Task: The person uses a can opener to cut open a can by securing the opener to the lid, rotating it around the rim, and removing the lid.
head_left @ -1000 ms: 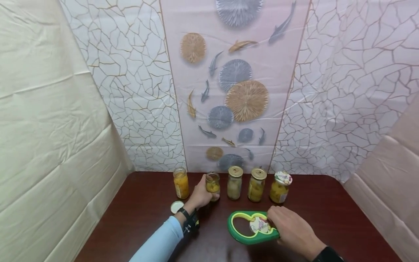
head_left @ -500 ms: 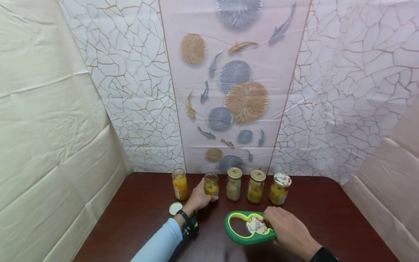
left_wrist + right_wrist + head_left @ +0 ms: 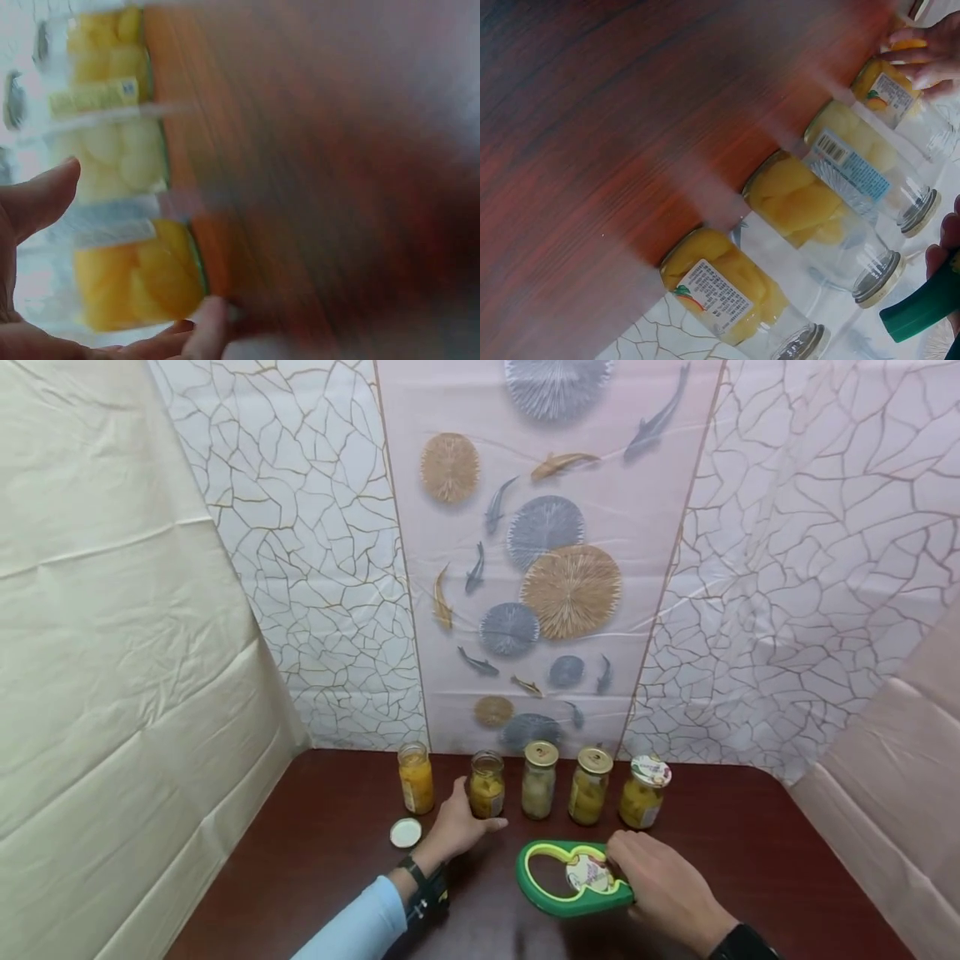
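My left hand (image 3: 456,827) is spread with the thumb stretched out, just beside a lidless glass jar (image 3: 487,787) of yellow fruit pieces. In the left wrist view, that jar (image 3: 142,277) stands between the thumb and the other fingers, which are no longer wrapped round it. My right hand (image 3: 667,883) grips the end of a green jar opener (image 3: 557,906) with a yellow-green inner edge. A printed lid (image 3: 587,873) shows inside the opener's loop. In the right wrist view, only a piece of the green opener (image 3: 922,304) is visible.
An uncapped jar of orange fruit (image 3: 416,779) stands at the left, with a white lid (image 3: 406,832) lying in front. To the right stand a capped jar of pale fruit (image 3: 538,781), a gold-capped jar (image 3: 589,787) and a printed-lid jar (image 3: 643,792). A patterned cloth (image 3: 517,693) hangs behind the table.
My left hand has let go of the lidless jar, its fingers opening and drawing slightly back. The right hand and the jar opener have stayed nearly in place.
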{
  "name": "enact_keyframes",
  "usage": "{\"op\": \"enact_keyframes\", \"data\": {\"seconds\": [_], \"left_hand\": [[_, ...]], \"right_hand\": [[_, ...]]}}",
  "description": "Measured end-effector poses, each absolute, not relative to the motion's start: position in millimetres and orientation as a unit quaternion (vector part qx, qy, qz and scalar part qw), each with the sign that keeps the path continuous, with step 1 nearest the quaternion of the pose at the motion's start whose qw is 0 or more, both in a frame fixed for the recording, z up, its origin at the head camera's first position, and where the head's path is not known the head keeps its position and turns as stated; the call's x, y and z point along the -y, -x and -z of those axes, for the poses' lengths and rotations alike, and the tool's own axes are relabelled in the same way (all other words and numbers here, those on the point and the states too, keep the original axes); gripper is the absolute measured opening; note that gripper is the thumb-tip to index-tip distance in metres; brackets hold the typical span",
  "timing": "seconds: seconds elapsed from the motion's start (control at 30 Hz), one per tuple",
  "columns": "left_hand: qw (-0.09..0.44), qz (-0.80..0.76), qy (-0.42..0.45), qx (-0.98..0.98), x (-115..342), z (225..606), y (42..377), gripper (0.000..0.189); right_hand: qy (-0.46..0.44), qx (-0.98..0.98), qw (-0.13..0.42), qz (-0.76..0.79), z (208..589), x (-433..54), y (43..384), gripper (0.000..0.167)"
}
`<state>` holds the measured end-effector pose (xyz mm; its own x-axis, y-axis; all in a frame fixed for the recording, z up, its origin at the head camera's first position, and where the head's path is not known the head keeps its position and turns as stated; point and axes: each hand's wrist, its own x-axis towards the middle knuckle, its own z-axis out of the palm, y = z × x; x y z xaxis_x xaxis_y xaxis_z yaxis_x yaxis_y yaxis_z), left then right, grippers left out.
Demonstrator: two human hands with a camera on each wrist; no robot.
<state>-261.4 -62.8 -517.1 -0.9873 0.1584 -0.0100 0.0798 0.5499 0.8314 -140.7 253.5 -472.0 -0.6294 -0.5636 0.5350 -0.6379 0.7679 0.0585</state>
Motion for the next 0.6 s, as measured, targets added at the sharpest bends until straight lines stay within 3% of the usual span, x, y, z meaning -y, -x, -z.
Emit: {"op": "enact_keyframes", "data": {"seconds": [0.1,0.2,0.43,0.6], "left_hand": [[0.067,-0.455,-0.069,-0.885,71,510,241,0.113],[0.083,-0.451,-0.073,-0.886,75,509,222,0.107],[0.082,-0.513,-0.15,-0.841,80,510,187,0.06],[0.098,-0.545,-0.175,-0.814,75,505,178,0.041]], "right_hand": [[-0.331,0.901,0.275,-0.064,471,-254,141,0.061],[-0.324,0.904,0.273,-0.06,472,-256,141,0.061],[-0.328,0.898,0.284,-0.071,478,-259,140,0.062],[-0.338,0.891,0.295,-0.073,479,-256,143,0.062]]}}
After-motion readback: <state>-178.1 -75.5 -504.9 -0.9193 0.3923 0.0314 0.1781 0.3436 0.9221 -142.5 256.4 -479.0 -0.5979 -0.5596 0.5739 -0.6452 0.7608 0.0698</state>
